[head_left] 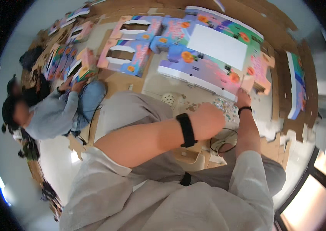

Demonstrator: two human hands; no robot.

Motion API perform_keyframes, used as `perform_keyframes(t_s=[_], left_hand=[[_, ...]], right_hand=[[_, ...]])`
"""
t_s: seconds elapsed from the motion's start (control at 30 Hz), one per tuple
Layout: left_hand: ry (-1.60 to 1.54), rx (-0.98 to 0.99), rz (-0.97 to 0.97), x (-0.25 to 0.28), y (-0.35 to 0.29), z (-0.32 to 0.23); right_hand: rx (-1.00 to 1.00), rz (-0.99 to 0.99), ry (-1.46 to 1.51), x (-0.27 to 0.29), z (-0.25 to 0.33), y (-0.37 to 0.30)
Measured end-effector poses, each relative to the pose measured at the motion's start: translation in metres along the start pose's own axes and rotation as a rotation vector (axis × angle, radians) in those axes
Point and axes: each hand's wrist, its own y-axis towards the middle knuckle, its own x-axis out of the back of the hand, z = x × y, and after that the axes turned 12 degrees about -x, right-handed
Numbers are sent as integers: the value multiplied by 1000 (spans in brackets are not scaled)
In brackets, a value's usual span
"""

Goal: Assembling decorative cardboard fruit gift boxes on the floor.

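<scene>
A large printed cardboard sheet [176, 70] in purple, blue and green, with orange flowers and a white panel, lies in front of me. My right hand [243, 99] is at its near right corner, fingers closed at the edge. My left hand [208, 119] is curled into a fist in front of my body, wearing a black wristband [186, 130]. Its fingertips point away and are hidden, so what it may hold does not show. Between and beyond both hands, small glittering multicoloured bits [227, 109] are scattered on the floor.
Printed box pieces with cut-out openings [134, 65] lie on brown cardboard to the left. Another printed panel [296, 86] stands at the far right. On the left a seated person [55, 111] handles a similar box piece. A dark cable [223, 151] loops near my feet.
</scene>
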Motion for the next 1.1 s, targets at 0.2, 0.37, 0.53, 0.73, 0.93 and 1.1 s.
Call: perform_keyframes(t_s=[0.2, 0.37, 0.53, 0.73, 0.93, 1.1], left_hand=[[-11, -66, 27, -10, 4, 3], [0, -135, -110, -10, 8, 1], [-89, -309, -337, 56, 17, -12], [3, -207, -925, 181, -116, 0], [225, 296, -1351, 175, -239, 165], [16, 852, -1246, -34, -227, 328]], right_hand=[[-52, -181, -60, -16, 8, -5], [-161, -370, -217, -54, 19, 7], [-450, -676, -419, -42, 32, -3], [66, -539, 573, 161, -15, -17], [406, -814, 1480, 375, -27, -168], [508, -739, 1787, 384, -21, -351]])
